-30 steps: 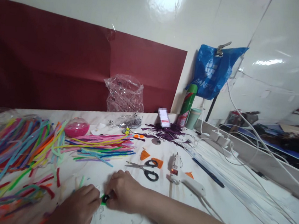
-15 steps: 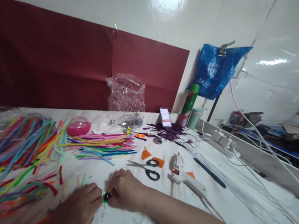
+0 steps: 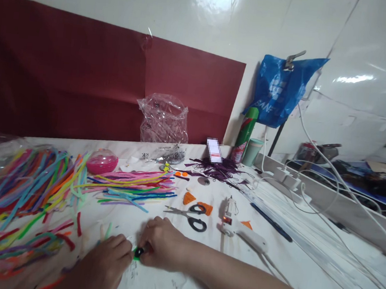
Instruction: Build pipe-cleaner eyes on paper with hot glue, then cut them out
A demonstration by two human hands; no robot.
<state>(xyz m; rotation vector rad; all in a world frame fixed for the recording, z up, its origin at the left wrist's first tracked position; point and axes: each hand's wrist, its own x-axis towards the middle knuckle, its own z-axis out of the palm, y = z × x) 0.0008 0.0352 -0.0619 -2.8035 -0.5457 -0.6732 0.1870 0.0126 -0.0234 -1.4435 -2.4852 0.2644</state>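
My left hand and my right hand meet low at the middle of the white table. Between their fingertips is a small green and black piece, mostly covered by the fingers. Both hands are closed, with thumb and fingers pinched at its two sides. What kind of thing it is I cannot make out. Just beyond my right hand lie scissors with black handles, their blades slightly apart. A white glue gun with a lit orange switch rests to the right, past the forearm.
Colourful pipe cleaners spread over the left side. Orange pieces lie by the scissors. Behind are a pink domed container, purple tassels, a green spray can and a cup. White glue sticks and cables fill the right.
The view has shifted very slightly. Both hands stay in place around the green and black piece, with hardly any visible movement.
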